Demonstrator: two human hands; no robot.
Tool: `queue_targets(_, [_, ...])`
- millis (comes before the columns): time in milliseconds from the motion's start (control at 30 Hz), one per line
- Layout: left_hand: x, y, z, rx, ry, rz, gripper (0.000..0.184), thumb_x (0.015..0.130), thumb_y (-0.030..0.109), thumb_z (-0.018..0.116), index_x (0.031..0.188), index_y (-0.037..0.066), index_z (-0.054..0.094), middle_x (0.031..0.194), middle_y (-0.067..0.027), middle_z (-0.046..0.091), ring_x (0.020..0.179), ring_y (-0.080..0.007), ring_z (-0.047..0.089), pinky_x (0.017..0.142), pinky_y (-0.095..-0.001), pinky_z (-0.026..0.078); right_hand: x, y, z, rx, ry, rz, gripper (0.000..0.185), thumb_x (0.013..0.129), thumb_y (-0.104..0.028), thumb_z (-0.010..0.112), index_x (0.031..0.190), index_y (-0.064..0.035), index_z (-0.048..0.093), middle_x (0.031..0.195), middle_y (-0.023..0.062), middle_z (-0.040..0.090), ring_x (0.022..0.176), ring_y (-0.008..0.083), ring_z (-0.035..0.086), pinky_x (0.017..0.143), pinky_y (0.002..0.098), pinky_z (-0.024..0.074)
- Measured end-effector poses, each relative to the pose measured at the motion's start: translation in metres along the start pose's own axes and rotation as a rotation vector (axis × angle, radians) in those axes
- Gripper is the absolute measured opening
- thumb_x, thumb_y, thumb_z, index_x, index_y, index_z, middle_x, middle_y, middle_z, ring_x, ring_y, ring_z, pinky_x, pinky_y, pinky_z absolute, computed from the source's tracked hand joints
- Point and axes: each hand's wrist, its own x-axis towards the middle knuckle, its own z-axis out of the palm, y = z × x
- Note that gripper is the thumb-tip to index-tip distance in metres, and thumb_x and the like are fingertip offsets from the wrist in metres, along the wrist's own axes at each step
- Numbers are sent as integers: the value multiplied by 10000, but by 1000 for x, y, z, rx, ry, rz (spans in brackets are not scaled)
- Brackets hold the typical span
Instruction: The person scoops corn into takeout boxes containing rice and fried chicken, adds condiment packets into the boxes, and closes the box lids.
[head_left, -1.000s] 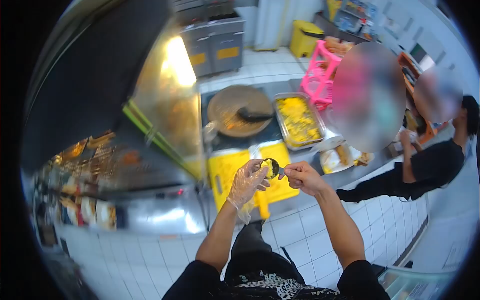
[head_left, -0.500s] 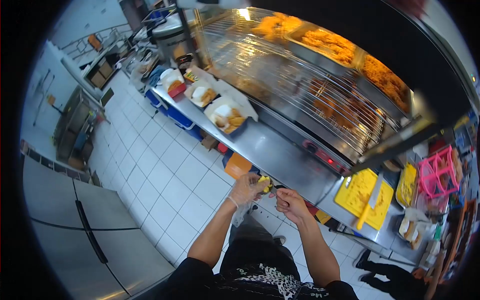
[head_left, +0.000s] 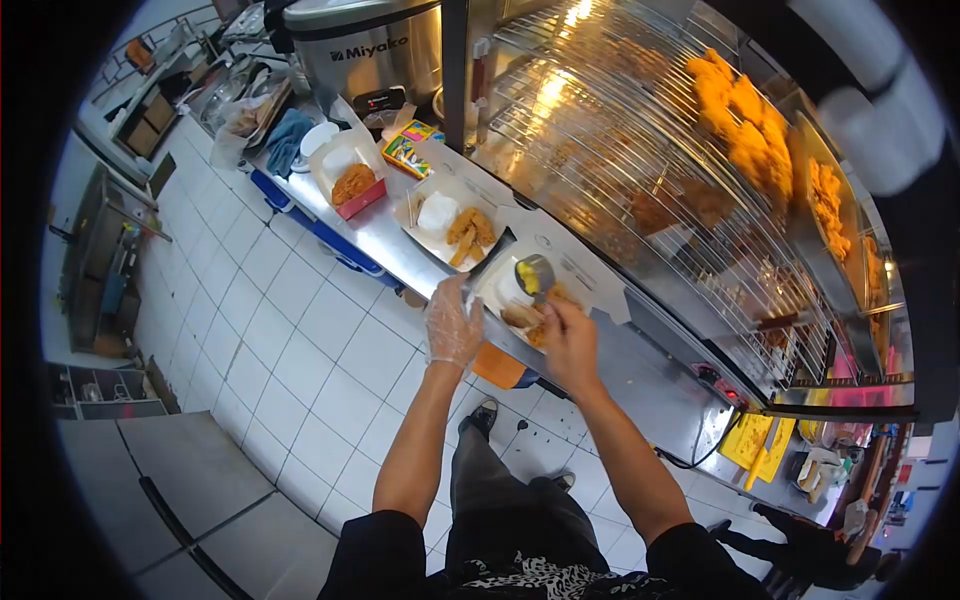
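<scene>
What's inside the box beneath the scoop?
The box shows a white mound and brown fried pieces. The scoop, holding yellow food, and the right hand cover part; what lies beneath them is hidden.

The bare right hand (head_left: 570,350) grips a small round metal scoop (head_left: 545,267) holding yellow food (head_left: 528,279) over an open white cardboard box (head_left: 590,282) of white rice and golden fried pieces, while the left hand (head_left: 455,325), in a clear plastic glove, is at that box's edge. Along the stainless-steel table (head_left: 640,372) stand a second open white box with rice and fried strips (head_left: 468,232), then a red-sided box (head_left: 362,200) with a browned fried piece (head_left: 353,185). Behind them are a silver rice cooker (head_left: 370,60) and a warming cabinet with wire racks (head_left: 570,135).
</scene>
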Motion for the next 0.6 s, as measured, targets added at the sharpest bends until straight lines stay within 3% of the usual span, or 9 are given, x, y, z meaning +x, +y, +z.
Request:
queue_targets(100, [7, 1, -4, -110, -58, -93, 409, 820, 25, 665, 1210, 13, 544, 1086, -191, 602, 881, -331, 654, 809, -434, 520, 2, 8, 44, -660, -126, -240, 301, 898, -150, 620, 1178, -46, 654, 817, 104, 606, 703, 289, 634, 616, 437, 507])
queue_targets(200, [12, -2, -3, -198, -103, -169, 407, 806, -21, 686, 1190, 29, 561, 1061, -170, 616, 784, -295, 674, 729, -404, 538, -7, 3, 49, -724, -97, -249, 358, 801, -69, 628, 1157, -40, 658, 895, 122, 609, 735, 317, 646, 632, 423, 518])
queue_targets(400, [10, -13, -5, -281, -76, -101, 321, 818, -19, 678, 1125, 29, 596, 986, -156, 636, 800, -281, 685, 722, -387, 540, -9, -1, 47, -605, -28, -229, 393, 810, -84, 635, 1200, -30, 631, 862, 106, 577, 738, 281, 634, 643, 413, 515])
queue_targets(500, [7, -18, -4, -291, -58, -115, 289, 831, -22, 654, 1111, 27, 600, 965, -151, 637, 805, -273, 689, 725, -378, 539, -11, -2, 56, -735, -91, -257, 374, 803, -77, 641, 1173, -29, 645, 818, 91, 543, 694, 268, 611, 615, 413, 507])
queue_targets(600, [7, -18, -9, -286, -86, -85, 266, 831, -26, 626, 1092, 18, 605, 960, -146, 642, 803, -271, 688, 730, -368, 538, -9, -22, 45, -686, -15, -209, 353, 806, -71, 633, 1158, -46, 649, 824, 87, 545, 695, 268, 610, 610, 415, 509])
